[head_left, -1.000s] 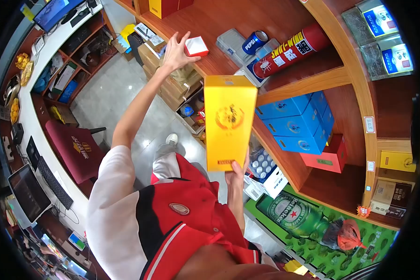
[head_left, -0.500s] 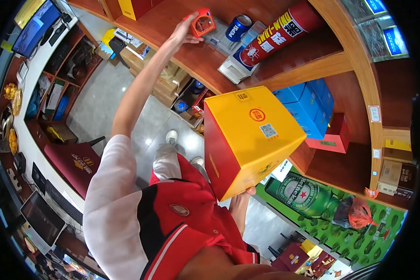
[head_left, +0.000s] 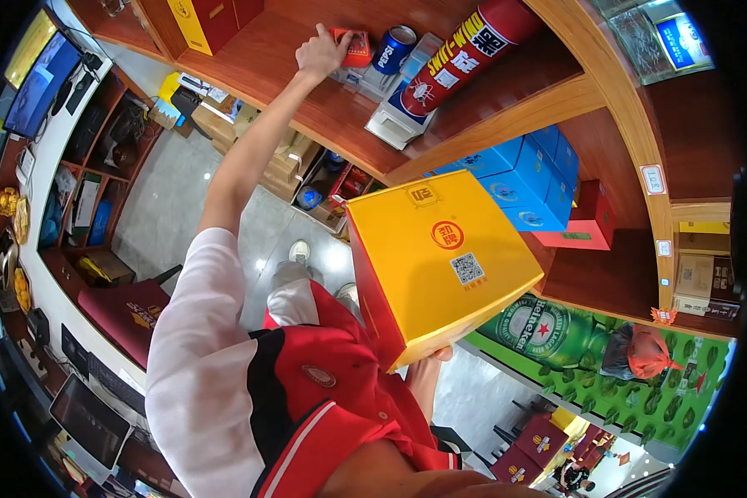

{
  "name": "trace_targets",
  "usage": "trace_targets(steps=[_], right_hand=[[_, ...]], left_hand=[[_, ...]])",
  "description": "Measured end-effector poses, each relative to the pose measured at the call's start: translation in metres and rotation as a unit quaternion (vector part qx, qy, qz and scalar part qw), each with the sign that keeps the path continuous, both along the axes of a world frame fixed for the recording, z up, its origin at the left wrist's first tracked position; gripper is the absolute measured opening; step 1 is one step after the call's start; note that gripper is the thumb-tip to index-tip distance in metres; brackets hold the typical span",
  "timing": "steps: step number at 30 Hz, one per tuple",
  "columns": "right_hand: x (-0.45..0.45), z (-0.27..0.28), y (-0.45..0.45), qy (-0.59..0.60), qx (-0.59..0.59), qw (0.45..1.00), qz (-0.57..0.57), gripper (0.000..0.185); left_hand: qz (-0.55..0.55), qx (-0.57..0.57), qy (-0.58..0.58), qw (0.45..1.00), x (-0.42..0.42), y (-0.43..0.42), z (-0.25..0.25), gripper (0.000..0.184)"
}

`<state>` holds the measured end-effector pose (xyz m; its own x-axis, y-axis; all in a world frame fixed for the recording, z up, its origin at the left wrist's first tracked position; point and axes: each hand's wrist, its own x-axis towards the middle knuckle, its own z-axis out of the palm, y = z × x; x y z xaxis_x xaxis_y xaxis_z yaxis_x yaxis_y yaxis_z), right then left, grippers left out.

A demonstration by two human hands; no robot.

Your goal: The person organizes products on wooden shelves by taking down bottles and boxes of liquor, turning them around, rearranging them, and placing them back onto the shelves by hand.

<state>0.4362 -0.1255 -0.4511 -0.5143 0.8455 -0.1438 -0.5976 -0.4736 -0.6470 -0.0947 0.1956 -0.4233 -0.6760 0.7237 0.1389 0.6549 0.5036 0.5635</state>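
My left hand (head_left: 322, 54) reaches up to the wooden shelf, its fingers curled against a small red box (head_left: 353, 50). One finger sticks out to the side, and part of the grip is hidden. Beside that box are a blue Pepsi can (head_left: 394, 48) and a clear plastic holder (head_left: 350, 75). My right hand (head_left: 433, 358) supports a large yellow and red gift box (head_left: 427, 290) from below, in front of my body. Most of its fingers are hidden under the box, which is tilted with its yellow, QR-coded face towards me.
A large red spray can (head_left: 448, 70) lies on the shelf (head_left: 290, 25) past the Pepsi can. Blue boxes (head_left: 523, 187) and a red box (head_left: 589, 217) occupy the compartment below. A green Heineken panel (head_left: 548, 332) stands right, and cartons (head_left: 290, 162) sit on the floor.
The small red box, earlier tilted up in my left hand, now sits lower at the holder beside the Pepsi can. My left hand has turned its back upward. The view has shifted slightly.
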Motion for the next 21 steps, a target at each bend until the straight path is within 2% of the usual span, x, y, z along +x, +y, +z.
trace_targets(steps=[1, 3, 4, 5, 7, 8, 11, 13, 15, 18, 21], right_hand=[[-0.001, 0.0, -0.001, -0.002, 0.0, 1.0, -0.002, 0.1], [-0.001, 0.0, -0.002, -0.006, -0.002, 1.0, -0.007, 0.101], [-0.002, 0.001, -0.003, -0.007, -0.001, 1.0, -0.01, 0.101], [-0.002, 0.001, -0.002, -0.009, -0.001, 1.0, -0.011, 0.101], [-0.004, 0.002, -0.003, -0.012, -0.001, 1.0, -0.017, 0.101], [-0.005, 0.003, -0.002, -0.014, -0.001, 1.0, -0.019, 0.101], [-0.009, 0.003, -0.004, -0.017, -0.004, 1.0, -0.02, 0.101], [-0.009, 0.004, -0.004, -0.021, -0.003, 1.0, -0.021, 0.102], [-0.011, 0.005, -0.004, -0.027, -0.002, 0.999, -0.02, 0.102], [-0.013, 0.007, -0.003, -0.033, -0.001, 0.999, -0.015, 0.102], [-0.013, 0.009, -0.003, -0.038, 0.001, 0.999, -0.013, 0.103]], left_hand=[[-0.001, 0.0, 0.0, 1.0, -0.004, -0.001, 0.0, 0.085], [-0.053, 0.008, -0.109, 0.993, -0.009, -0.012, 0.013, 0.081], [-0.078, -0.001, -0.175, 0.981, -0.011, -0.02, 0.02, 0.086], [-0.08, -0.001, -0.175, 0.981, -0.011, -0.028, 0.022, 0.086], [-0.18, 0.026, -0.278, 0.943, -0.013, -0.043, 0.021, 0.098], [-0.229, 0.034, -0.3, 0.925, -0.019, -0.046, 0.016, 0.112], [-0.278, 0.044, -0.312, 0.907, -0.026, -0.048, 0.003, 0.115], [-0.253, 0.06, -0.29, 0.921, -0.022, -0.049, 0.0, 0.113], [-0.179, 0.048, -0.198, 0.963, -0.016, -0.047, 0.003, 0.107], [-0.127, 0.035, -0.149, 0.98, -0.002, -0.031, 0.003, 0.103], [-0.149, 0.116, -0.333, 0.924, 0.011, -0.029, 0.0, 0.091]])
